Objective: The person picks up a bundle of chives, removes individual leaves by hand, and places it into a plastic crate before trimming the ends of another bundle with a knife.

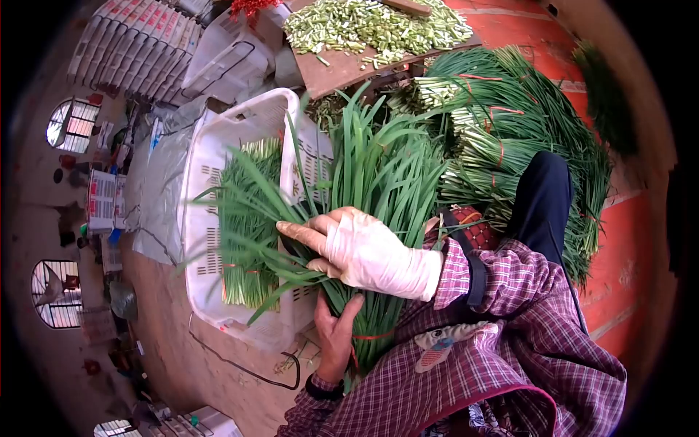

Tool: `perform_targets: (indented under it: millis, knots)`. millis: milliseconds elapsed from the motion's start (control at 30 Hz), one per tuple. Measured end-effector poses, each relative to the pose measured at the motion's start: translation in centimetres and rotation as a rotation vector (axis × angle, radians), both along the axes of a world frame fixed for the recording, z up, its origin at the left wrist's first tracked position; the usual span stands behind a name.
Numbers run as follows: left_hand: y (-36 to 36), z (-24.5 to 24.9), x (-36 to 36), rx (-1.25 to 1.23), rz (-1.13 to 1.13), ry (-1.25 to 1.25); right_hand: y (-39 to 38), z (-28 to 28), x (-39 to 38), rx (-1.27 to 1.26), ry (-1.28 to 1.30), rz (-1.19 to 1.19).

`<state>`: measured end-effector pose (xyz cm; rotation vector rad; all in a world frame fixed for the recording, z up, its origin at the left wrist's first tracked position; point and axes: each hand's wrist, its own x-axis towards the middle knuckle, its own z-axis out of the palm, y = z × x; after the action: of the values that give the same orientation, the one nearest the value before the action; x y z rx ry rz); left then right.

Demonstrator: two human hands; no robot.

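Note:
A thick bundle of garlic chives (378, 171) leans up against my lap, a red band (373, 336) round its lower part. My left hand (336, 335), bare, grips the bundle low down, close to that band. Across the middle of the leaves lies my right hand (371, 251) in a whitish glove, its fingers closed on a bunch of chive leaves (255, 189). These leaves fan out leftward over a white plastic crate (196, 218) and are partly blurred. Inside the crate lie banded chives (244, 284).
Several banded chive bundles (510, 138) are heaped at the right on a red surface (619, 262). Cut pale stem pieces (364, 29) cover a board (320, 76) at the top. Stacked white crates (138, 44) stand at the upper left. A dark cord (240, 364) lies by the crate.

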<state>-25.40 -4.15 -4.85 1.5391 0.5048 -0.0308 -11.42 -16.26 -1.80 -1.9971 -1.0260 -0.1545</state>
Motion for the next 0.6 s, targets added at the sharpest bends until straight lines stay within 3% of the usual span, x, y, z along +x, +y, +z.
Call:
perform_targets:
  millis: [33, 133, 400, 600]
  knots:
    - [-0.1, 0.1, -0.1, -0.003, 0.018, -0.022, -0.8, -0.7, 0.9, 0.074, -0.111, -0.035]
    - [0.5, -0.8, -0.7, 0.02, 0.049, -0.023, -4.2, -2.8, 3.4, -0.113, -0.335, -0.13]
    - [0.7, -1.1, -0.4, -0.012, 0.057, -0.055, -12.3, -7.7, 7.7, -0.491, -0.13, -0.414]
    - [0.6, -1.2, -0.5, -0.037, 0.119, -0.033, -17.0, -8.3, 11.5, -0.494, -0.145, -0.637]
